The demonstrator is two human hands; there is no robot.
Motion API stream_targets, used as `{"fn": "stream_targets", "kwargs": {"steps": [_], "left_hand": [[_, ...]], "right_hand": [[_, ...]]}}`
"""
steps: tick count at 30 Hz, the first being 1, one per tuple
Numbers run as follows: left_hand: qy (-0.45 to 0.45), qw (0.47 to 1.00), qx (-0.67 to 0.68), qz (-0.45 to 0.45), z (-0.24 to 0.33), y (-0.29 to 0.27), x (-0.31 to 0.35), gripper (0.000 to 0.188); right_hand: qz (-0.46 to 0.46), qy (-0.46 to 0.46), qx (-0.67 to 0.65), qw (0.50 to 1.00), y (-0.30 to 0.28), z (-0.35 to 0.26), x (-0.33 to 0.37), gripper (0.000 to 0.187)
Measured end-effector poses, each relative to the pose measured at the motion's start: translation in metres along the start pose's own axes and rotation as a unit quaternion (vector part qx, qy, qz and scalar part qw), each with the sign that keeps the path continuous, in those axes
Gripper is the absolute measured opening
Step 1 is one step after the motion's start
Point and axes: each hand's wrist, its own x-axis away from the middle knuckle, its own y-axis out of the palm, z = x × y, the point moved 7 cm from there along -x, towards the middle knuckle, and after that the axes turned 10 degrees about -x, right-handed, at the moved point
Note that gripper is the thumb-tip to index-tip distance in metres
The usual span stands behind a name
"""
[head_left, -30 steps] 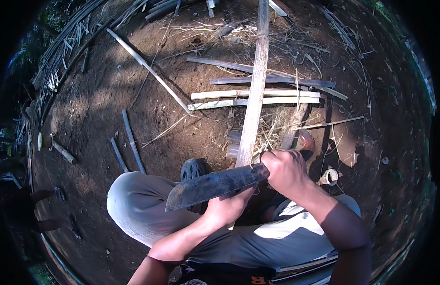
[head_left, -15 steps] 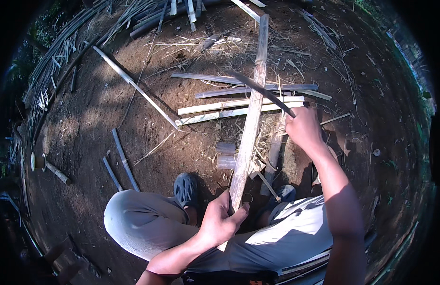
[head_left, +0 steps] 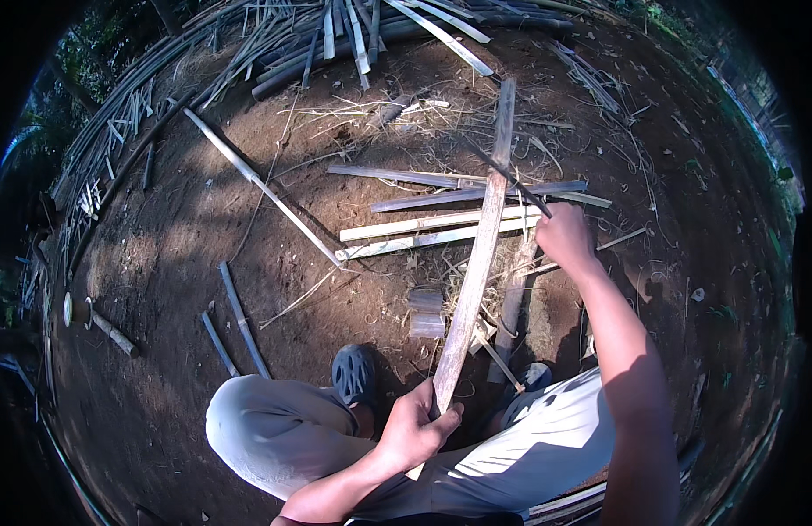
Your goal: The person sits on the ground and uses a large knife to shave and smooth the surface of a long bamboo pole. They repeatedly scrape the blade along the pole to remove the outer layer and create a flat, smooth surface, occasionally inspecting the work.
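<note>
My left hand (head_left: 416,430) grips the near end of a long split bamboo strip (head_left: 479,272), close to my lap. The strip slants away from me, its far end over the ground. In my right hand (head_left: 566,235) is a knife with a long dark blade (head_left: 516,182), its handle hidden in my closed fingers. The blade lies across the strip's far part, pointing to the far left; whether it touches the strip I cannot tell. Beneath the strip, pale split bamboo lengths (head_left: 423,243) and greyish ones (head_left: 459,201) lie crosswise on the ground.
Bamboo poles and slats (head_left: 279,66) are heaped at the far left. A long pole (head_left: 248,171) lies left of the split lengths. Two short slats (head_left: 239,311) rest near my left knee. Shavings and a dark round log (head_left: 517,298) lie by my right foot.
The view has tilted up, so the ground appears lower. My right hand has moved the knife toward the strip's far end, and its blade shows narrower. My left hand keeps its grip.
</note>
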Motion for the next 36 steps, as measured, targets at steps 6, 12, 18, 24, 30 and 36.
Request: {"fn": "stream_targets", "kwargs": {"steps": [6, 12, 18, 24, 30, 36], "left_hand": [[-0.023, 0.998, 0.049, -0.022, 0.006, 0.001, -0.006, 0.024], [0.040, 0.998, -0.042, 0.024, -0.003, -0.008, 0.002, 0.023], [0.134, 0.981, -0.133, 0.048, 0.022, -0.007, 0.003, 0.018], [0.144, 0.961, -0.204, 0.118, 0.028, -0.011, 0.002, 0.019], [0.156, 0.940, -0.267, 0.142, 0.029, -0.008, -0.001, 0.020], [0.144, 0.943, -0.245, 0.174, 0.029, -0.009, -0.003, 0.021]], "right_hand": [[0.049, -0.093, 0.049, 0.993, -0.013, -0.009, -0.001, 0.011], [0.025, -0.085, 0.031, 0.996, -0.009, -0.017, -0.006, 0.008], [0.183, 0.111, 0.000, 0.977, -0.062, 0.139, -0.055, 0.023], [0.152, 0.058, -0.092, 0.982, -0.046, 0.076, -0.056, 0.025], [0.114, 0.040, -0.210, 0.970, -0.033, 0.046, -0.054, 0.038], [0.036, 0.082, -0.391, 0.916, -0.028, 0.038, -0.046, 0.046]]}}
